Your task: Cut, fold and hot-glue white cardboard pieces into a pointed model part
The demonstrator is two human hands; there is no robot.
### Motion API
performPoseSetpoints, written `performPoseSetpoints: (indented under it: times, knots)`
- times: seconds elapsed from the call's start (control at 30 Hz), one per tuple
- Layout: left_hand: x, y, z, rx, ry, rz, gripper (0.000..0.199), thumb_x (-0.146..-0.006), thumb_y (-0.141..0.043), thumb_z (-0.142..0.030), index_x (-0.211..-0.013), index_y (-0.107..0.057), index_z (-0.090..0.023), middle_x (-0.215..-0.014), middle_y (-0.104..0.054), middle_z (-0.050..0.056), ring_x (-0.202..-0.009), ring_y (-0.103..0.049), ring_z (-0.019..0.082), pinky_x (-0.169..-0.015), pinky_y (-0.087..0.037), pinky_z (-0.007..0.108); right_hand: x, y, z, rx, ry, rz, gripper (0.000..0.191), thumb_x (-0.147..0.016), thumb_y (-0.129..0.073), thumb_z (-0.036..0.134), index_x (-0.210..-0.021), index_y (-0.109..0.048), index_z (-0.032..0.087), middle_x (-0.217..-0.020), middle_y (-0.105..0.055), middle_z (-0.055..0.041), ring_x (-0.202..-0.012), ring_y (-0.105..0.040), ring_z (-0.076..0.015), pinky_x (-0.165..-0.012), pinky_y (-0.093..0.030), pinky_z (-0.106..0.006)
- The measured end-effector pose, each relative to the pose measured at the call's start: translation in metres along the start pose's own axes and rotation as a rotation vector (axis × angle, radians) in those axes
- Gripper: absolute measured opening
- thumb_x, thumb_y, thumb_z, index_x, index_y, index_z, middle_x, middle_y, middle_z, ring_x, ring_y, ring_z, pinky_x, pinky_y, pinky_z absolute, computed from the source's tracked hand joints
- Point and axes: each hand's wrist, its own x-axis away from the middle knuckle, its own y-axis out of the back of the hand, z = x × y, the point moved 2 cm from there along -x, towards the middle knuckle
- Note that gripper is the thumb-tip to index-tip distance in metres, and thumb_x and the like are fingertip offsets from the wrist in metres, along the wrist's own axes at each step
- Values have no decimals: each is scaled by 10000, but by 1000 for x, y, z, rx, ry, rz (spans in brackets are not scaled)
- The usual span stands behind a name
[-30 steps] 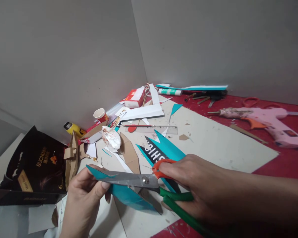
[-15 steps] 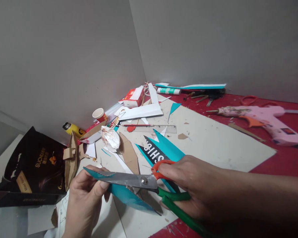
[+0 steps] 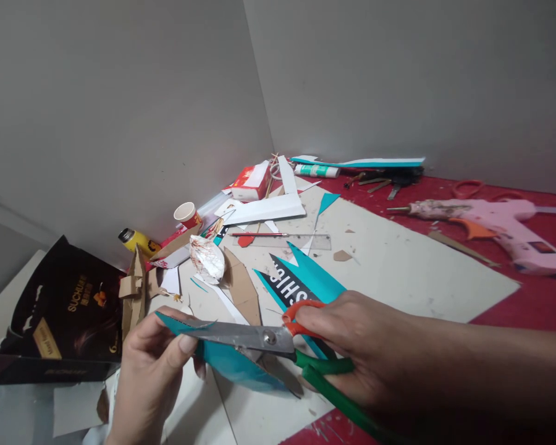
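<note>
Okay, so my left hand has its fingers pinched on the teal cardboard piece, which sits from 7 to 9 o'clock of the scissors pivot. My right hand has its fingers clamped around the orange and green handles of the scissors, blades lying along the cardboard's upper edge. From that pivot, a pink glue gun lies on the red worktop around 2 o'clock, the paper cup is at 11, the yellow bottle at 10 and a black box near 9.
</note>
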Motion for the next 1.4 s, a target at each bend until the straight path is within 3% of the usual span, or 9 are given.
performPoseSetpoints:
  times: [0.43,0.7,1.03,1.23,1.4]
  knots:
    - [4,-8,2,56,59,-181,125,-681,-813,-260,-736,-718,-200,-637,-644,-5,-450,-515,65,-382,-433,139,1,-5,-1,10,-58,69,135,-785,-549,311,-796,-437,236,-641,-504,27,-518,-326,-125,-495,-244,-254]
    - [9,-18,-3,57,65,-290,201,-611,-857,-288,-694,-697,-198,-663,-665,-8,-459,-507,57,-382,-407,123,-2,2,6,12,-39,21,146,-747,-550,259,-755,-408,225,-611,-529,21,-483,-332,-116,-466,-232,-254]
    - [7,-17,2,96,116,-214,215,-620,-852,-280,-683,-673,-176,-534,-560,-42,-397,-467,52,-366,-388,140,-1,3,7,96,-7,-7,129,-764,-546,278,-774,-431,222,-619,-542,8,-466,-349,-126,-471,-221,-279]
    - [9,-23,-1,100,144,-312,271,-569,-878,-300,-668,-657,-179,-516,-531,-62,-388,-417,32,-362,-352,125,0,-4,2,72,16,4,115,-750,-544,230,-807,-446,217,-666,-567,-4,-505,-419,-134,-486,-234,-275]
    - [11,-19,4,102,136,-237,261,-587,-869,-316,-670,-662,-180,-515,-555,-44,-376,-424,42,-353,-365,135,0,-11,1,47,36,21,123,-753,-534,213,-805,-423,217,-692,-589,-14,-523,-457,-133,-496,-245,-268]
